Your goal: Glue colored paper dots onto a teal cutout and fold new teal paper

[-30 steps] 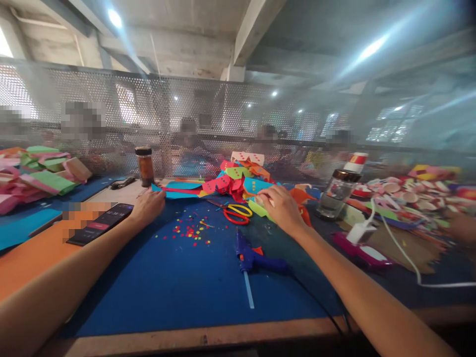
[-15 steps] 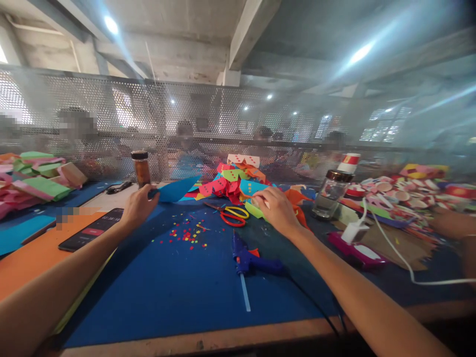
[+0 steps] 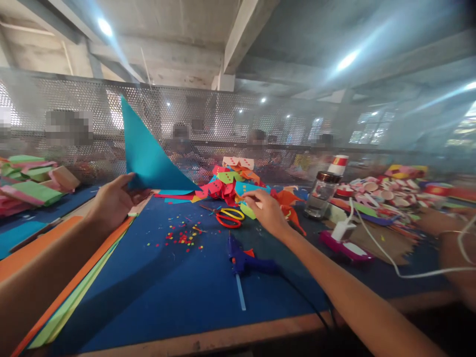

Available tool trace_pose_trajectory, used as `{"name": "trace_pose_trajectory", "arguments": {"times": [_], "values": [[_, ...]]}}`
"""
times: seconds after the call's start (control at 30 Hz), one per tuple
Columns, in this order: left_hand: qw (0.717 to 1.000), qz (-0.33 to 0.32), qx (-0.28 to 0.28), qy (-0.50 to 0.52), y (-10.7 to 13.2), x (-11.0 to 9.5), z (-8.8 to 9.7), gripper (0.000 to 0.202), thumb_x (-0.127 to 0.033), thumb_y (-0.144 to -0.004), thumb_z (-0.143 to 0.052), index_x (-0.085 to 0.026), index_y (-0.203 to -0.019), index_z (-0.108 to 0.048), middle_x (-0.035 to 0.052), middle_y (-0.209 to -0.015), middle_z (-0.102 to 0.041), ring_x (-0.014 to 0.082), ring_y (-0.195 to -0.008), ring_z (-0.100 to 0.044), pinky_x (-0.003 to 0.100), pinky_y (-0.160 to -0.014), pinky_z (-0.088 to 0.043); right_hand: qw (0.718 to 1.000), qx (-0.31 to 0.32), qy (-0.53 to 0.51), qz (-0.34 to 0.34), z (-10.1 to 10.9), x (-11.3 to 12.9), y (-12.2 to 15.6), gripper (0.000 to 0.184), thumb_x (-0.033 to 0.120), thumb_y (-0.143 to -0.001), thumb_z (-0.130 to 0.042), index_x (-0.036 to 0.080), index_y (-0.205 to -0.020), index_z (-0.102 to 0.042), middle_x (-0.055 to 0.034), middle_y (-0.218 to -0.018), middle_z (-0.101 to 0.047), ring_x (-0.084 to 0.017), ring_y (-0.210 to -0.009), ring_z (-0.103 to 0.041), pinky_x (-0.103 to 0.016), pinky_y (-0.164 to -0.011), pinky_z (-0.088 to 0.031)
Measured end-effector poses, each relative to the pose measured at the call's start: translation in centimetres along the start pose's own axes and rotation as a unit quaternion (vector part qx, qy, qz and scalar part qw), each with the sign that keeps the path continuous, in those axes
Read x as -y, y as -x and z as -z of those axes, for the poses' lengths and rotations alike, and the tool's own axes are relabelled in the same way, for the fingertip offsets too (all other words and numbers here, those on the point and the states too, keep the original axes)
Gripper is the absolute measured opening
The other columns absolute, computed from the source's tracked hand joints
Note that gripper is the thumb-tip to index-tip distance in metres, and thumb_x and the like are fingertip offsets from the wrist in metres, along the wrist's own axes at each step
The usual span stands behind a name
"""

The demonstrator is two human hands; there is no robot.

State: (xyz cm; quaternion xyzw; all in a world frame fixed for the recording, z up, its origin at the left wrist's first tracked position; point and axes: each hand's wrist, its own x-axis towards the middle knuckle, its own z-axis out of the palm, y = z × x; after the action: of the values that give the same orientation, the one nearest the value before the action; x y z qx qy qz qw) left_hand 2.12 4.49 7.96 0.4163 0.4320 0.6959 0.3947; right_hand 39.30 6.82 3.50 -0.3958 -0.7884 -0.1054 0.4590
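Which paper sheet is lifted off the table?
The teal paper sheet, raised upright in the left hand; the orange sheet and the others lie flat.

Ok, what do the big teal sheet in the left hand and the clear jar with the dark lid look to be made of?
Teal sheet: likely matte craft paper or thin foam; it stands up in a stiff curve from the left hand, with no gloss. Clear jar with dark lid: looks like glass or hard plastic; transparent with glints, too blurred to tell which.

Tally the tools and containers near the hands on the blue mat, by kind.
Red-and-yellow-handled scissors: 1
Blue glue gun: 1
Clear glass jar with dark lid: 1
Large teal paper sheet, held in left hand: 1
Total: 4
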Motion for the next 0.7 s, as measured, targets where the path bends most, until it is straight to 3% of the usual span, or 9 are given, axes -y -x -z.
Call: {"name": "trace_pose_trajectory", "arguments": {"times": [0.07,0.17,0.27,0.33,0.43,0.53,0.7], "values": [[0.997,0.048,0.019,0.051,1.8,0.2,0.4,0.005,-0.020,-0.082,-0.054,-0.019,-0.078,-0.055,-0.0001,-0.068,-0.067,0.0144,-0.064,-0.068,0.032,-0.072,-0.063,0.991,0.056,-0.117,-0.035,-0.2,2.6,-0.1,0.020,0.032,-0.095,-0.057,0.023,-0.110,-0.066,-0.0060,-0.102,-0.072,-0.022,-0.094,-0.068,-0.041,-0.085,-0.056],[0.991,0.090,0.032,0.096,4.7,1.1,1.1,0.005,-0.015,-0.077,-0.059,-0.019,-0.075,-0.059,-0.0016,-0.068,-0.069,0.0119,-0.056,-0.066,0.026,-0.065,-0.064,0.932,0.183,-0.305,-0.065,-0.1,7.3,0.1,0.053,0.039,-0.086,-0.072,0.027,-0.135,-0.055,-0.0084,-0.122,-0.069,-0.024,-0.110,-0.066,-0.042,-0.095,-0.054],[0.984,0.135,0.032,0.110,7.4,2.0,1.7,0.010,-0.017,-0.080,-0.059,-0.019,-0.071,-0.064,0.0001,-0.066,-0.071,0.0133,-0.057,-0.069,0.025,-0.063,-0.066,0.894,0.260,-0.359,-0.064,0.1,11.1,0.8,0.062,0.043,-0.081,-0.076,0.027,-0.137,-0.055,-0.0085,-0.136,-0.061,-0.027,-0.123,-0.059,-0.045,-0.102,-0.051],[0.976,0.168,0.032,0.134,8.8,2.3,2.0,0.010,-0.018,-0.079,-0.061,-0.022,-0.074,-0.069,-0.0006,-0.073,-0.074,0.0145,-0.063,-0.072,0.025,-0.067,-0.067,0.892,0.255,-0.365,-0.081,0.1,12.7,1.3,0.062,0.043,-0.076,-0.081,0.025,-0.131,-0.060,-0.0081,-0.131,-0.065,-0.028,-0.120,-0.061,-0.045,-0.101,-0.051],[0.975,0.182,0.023,0.124,10.4,2.8,2.3,0.010,-0.019,-0.075,-0.066,-0.028,-0.073,-0.072,-0.0017,-0.082,-0.076,0.0178,-0.072,-0.074,0.027,-0.072,-0.068,0.912,0.196,-0.349,-0.093,-0.2,13.7,1.9,0.038,0.038,-0.079,-0.079,0.022,-0.111,-0.067,-0.0048,-0.112,-0.071,-0.024,-0.106,-0.065,-0.042,-0.096,-0.052],[0.976,0.182,0.059,0.105,11.3,3.5,2.6,0.008,-0.024,-0.072,-0.070,-0.031,-0.075,-0.073,-0.0015,-0.096,-0.077,0.0232,-0.088,-0.075,0.031,-0.076,-0.068,0.930,0.147,-0.328,-0.074,-0.6,13.7,2.3,0.015,0.032,-0.084,-0.072,0.023,-0.094,-0.067,-0.0006,-0.094,-0.070,-0.020,-0.091,-0.065,-0.037,-0.086,-0.054],[0.982,0.154,0.081,0.080,11.5,4.6,3.2,0.003,-0.034,-0.070,-0.074,-0.033,-0.073,-0.074,0.0001,-0.104,-0.077,0.0287,-0.107,-0.070,0.034,-0.082,-0.066,0.953,0.099,-0.286,-0.021,0.2,13.4,2.2,0.008,0.028,-0.089,-0.066,0.024,-0.096,-0.065,-0.0008,-0.092,-0.069,-0.020,-0.087,-0.064,-0.036,-0.081,-0.053]]}}
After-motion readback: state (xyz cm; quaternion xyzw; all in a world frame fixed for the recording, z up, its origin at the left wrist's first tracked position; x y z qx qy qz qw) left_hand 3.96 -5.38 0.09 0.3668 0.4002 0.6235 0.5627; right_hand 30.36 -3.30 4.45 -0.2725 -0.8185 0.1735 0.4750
